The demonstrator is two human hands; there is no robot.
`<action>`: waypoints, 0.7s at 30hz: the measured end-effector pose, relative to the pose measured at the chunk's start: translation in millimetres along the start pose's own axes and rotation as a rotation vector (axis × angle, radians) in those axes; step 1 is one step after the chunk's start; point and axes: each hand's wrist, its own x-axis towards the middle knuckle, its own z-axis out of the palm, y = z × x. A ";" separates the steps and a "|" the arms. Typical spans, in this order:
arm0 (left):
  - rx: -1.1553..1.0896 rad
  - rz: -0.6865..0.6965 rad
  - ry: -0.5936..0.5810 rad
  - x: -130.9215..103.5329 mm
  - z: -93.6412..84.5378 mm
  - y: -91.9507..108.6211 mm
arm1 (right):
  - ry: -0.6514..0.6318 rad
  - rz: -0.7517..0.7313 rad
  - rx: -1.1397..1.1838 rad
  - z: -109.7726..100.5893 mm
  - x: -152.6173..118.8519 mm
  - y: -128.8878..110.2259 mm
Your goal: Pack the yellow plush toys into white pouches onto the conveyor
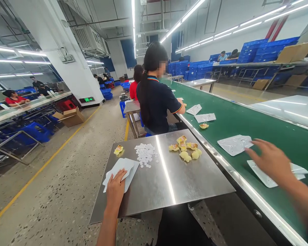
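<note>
A brushed steel table (169, 181) sits nearest, butted against a long green conveyor belt (246, 119) on the right, in a bright factory hall. The left hand (115, 188), fingers flat and open, presses on a stack of white pouches (123, 169) at the table's left edge. The right hand (270, 160), open and holding nothing, hovers over the belt between two clear bags (234, 144). Mid-table lie white discs (145, 154) and small yellow plush toys (186, 148), with bare steel around them. Beyond, a seated person (156, 99) works at the belt.
</note>
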 end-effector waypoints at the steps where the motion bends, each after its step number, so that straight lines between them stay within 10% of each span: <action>1: 0.007 -0.013 0.031 -1.7 -0.5 2.0 | -0.036 -0.071 0.068 8.9 -6.1 -35.2; 5: 0.008 -0.021 0.016 -4.7 -0.5 5.6 | -0.278 -0.390 0.406 47.3 -33.0 -161.8; 10: -0.007 0.086 -0.117 -9.1 -17.2 12.8 | -0.443 -0.621 0.570 80.8 -67.4 -253.7; 15: -0.250 0.251 -0.267 -43.3 -69.8 55.0 | -0.525 -0.940 0.547 69.8 -98.1 -299.3; 19: -0.617 -0.069 -0.730 -72.8 -94.8 82.2 | -0.786 -1.091 0.490 47.4 -106.6 -304.8; 21: -0.727 -0.265 -0.776 -80.8 -86.4 85.0 | -0.920 -1.072 0.563 51.1 -101.1 -305.5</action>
